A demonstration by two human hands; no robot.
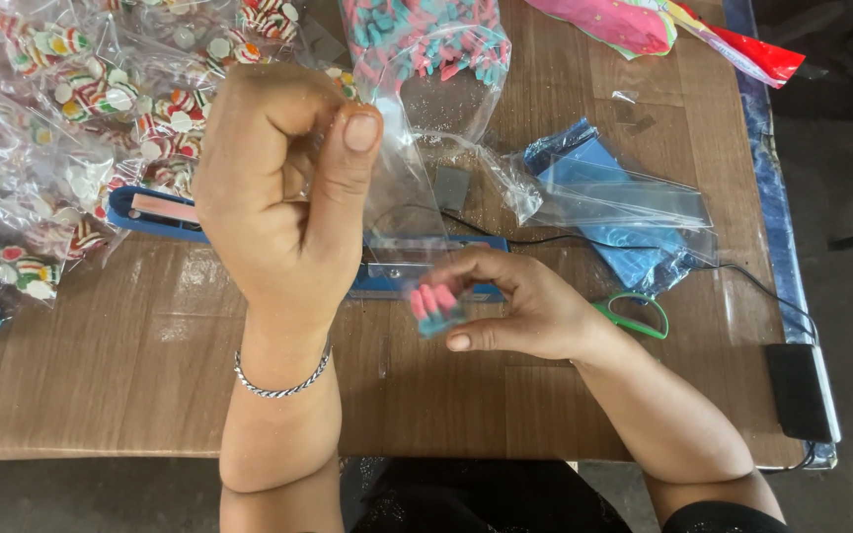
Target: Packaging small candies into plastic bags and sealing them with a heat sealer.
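My left hand is raised above the wooden table, thumb and fingers pinching the top of a small clear plastic bag that hangs down from it. My right hand is lower, holding the bottom of that bag, where a few pink and teal candies sit between its fingers. A silver bracelet circles my left wrist. Behind the hands lies a blue bar-shaped heat sealer, partly hidden by my left hand.
Many sealed packets of red, white and green candies are piled at the left. A large open bag of pink and teal candies stands at the back. Empty clear bags on blue plastic, green-handled scissors and a black cable with adapter lie right.
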